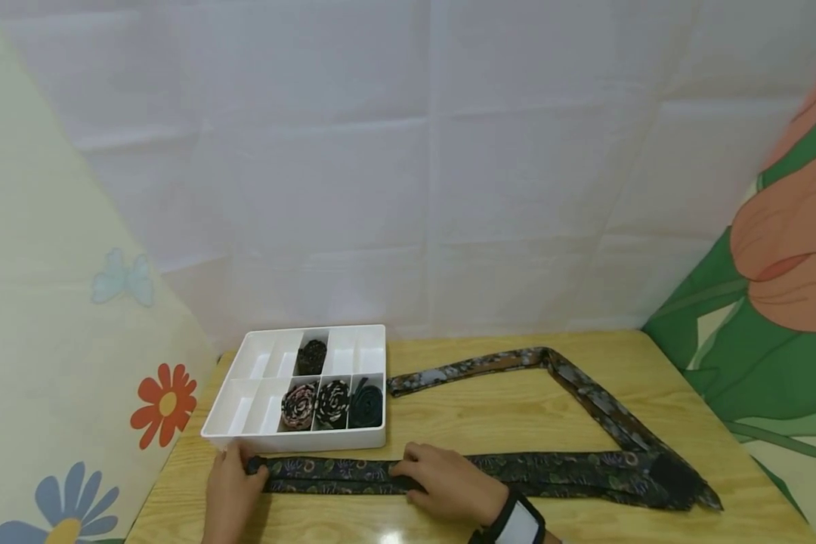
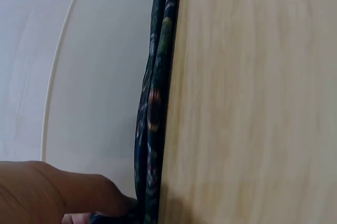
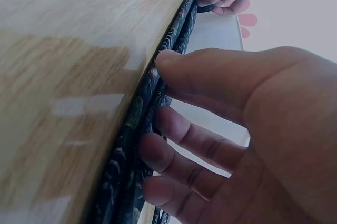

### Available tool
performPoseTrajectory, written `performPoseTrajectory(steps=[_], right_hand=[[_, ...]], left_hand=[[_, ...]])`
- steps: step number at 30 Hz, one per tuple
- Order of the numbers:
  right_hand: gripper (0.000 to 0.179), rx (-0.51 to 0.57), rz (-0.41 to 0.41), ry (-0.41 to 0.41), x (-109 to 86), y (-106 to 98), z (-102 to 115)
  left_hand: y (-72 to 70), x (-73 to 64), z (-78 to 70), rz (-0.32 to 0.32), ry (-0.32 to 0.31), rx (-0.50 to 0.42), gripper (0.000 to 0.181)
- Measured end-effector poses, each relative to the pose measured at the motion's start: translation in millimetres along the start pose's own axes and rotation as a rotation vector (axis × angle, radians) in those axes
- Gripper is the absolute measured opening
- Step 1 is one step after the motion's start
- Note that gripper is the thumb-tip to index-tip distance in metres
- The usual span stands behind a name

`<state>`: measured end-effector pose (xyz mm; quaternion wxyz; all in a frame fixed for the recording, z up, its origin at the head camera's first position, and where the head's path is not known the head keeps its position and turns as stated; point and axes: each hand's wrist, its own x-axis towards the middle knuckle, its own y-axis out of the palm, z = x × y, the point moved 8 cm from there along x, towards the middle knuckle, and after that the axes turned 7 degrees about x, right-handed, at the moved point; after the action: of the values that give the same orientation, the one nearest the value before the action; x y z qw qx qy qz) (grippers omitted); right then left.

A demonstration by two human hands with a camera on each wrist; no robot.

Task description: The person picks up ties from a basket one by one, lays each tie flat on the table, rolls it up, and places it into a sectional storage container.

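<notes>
A dark floral necktie (image 1: 333,470) lies folded lengthwise along the front of the table, its wide end at the right. My left hand (image 1: 234,483) pinches its left end, where a small dark bunch of fabric shows between thumb and fingers. Farther along, my right hand (image 1: 449,483) holds the tie around its middle. In the right wrist view the thumb of the right hand (image 3: 231,98) presses one side of the tie and curled fingertips meet the other. The left wrist view shows the doubled tie (image 2: 152,98) on edge, running away from the left thumb.
Behind the left hand stands a white divided tray (image 1: 313,440). Rolled ties (image 1: 332,404) fill three front compartments, and one dark roll (image 1: 311,357) sits at the back. A second patterned necktie (image 1: 476,368) bends from the tray's right side toward the first tie's wide end.
</notes>
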<state>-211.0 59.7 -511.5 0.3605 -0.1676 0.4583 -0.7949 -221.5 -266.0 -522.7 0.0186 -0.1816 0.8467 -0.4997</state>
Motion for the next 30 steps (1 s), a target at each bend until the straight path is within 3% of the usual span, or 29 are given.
performPoseTrajectory(steps=[3,8,10,19,25,30], right_hand=[[0.035,0.008,0.006,0.011,0.9,1,-1],[0.036,0.032,0.010,0.010,1.4,3,-2],[0.036,0.038,0.009,0.009,1.4,3,-3],[0.035,0.046,0.010,0.016,1.3,3,-7],[0.035,0.055,0.021,0.035,2.5,3,-6],[0.035,0.067,0.030,0.045,3.1,2,-4]], left_hand=[[-0.1,-3.4,-14.1,-0.045,0.092,-0.027,0.027],[4.4,-8.9,-28.1,-0.075,0.174,-0.050,0.011],[5.9,-10.0,-29.6,-0.071,0.184,-0.053,0.001],[11.0,-12.8,-26.0,0.029,0.082,-0.020,0.025],[13.4,-16.3,-41.7,-0.008,0.146,-0.043,0.027],[20.0,-21.1,-56.2,0.002,0.212,-0.062,0.035]])
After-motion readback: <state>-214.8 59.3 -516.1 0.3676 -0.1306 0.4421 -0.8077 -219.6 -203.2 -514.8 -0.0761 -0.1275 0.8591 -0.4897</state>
